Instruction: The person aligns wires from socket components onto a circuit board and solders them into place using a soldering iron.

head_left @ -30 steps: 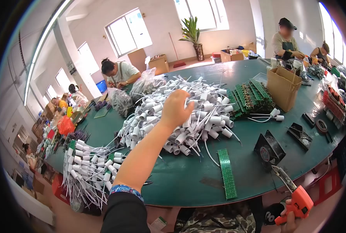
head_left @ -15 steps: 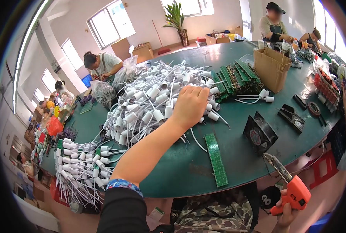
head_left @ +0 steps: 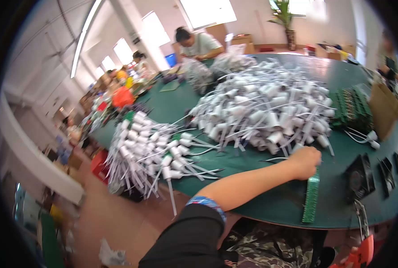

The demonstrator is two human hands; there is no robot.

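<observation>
My left hand is closed around a white lamp socket, largely hidden by the fingers. A white wire runs out to the left of the hand. The hand is over the far end of a narrow green circuit board lying on the table. Beyond it is a big heap of white lamp sockets with wires. At the lower right, my right hand, partly cut off by the frame edge, grips a red soldering gun, its metal tip pointing up near the table edge.
Boards with sockets attached hang over the left table edge. To the right stand a black fan, stacked green boards and a cardboard box. A person works across the green table.
My left hand has come from the heap down toward me, to the circuit board's far end, with a socket. The view has swung left, and the soldering gun sits lower in it.
</observation>
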